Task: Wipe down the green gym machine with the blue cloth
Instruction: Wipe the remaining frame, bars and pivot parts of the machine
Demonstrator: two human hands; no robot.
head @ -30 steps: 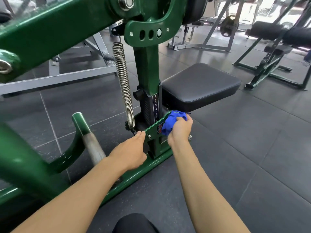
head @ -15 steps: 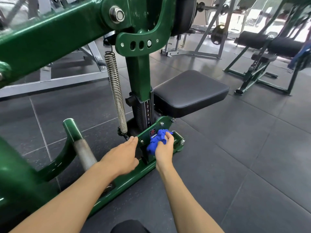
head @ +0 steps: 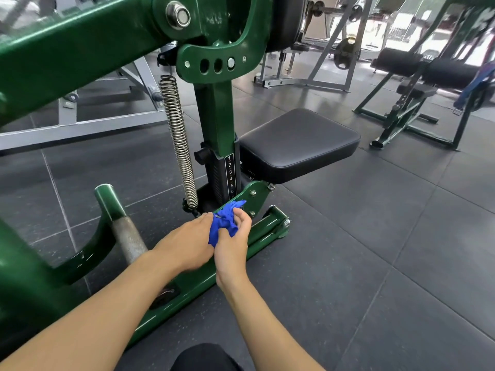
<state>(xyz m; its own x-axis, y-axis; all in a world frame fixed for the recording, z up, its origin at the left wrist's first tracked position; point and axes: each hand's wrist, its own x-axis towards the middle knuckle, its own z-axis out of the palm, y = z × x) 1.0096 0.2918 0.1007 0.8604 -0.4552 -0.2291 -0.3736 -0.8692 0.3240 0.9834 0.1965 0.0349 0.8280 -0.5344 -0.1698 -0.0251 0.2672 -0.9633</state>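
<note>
The right hand [head: 232, 245] clenched the crumpled blue cloth [head: 223, 226] against the bolted base bracket [head: 255, 195] of the glossy green gym machine [head: 217, 116]. The left hand [head: 187, 241] lay just beside it, fingers flat and released, touching the cloth. Beyond both hands stood a coiled steel spring [head: 178, 140] and a padded black seat [head: 297, 140].

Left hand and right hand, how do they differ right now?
The left hand lies palm down, fingers straight, tips touching the crumpled blue cloth; the right hand curls its fingers round that cloth. The left hand sits nearer the coiled steel spring, the right hand nearer the black padded seat. Both meet at the green gym machine.
</note>
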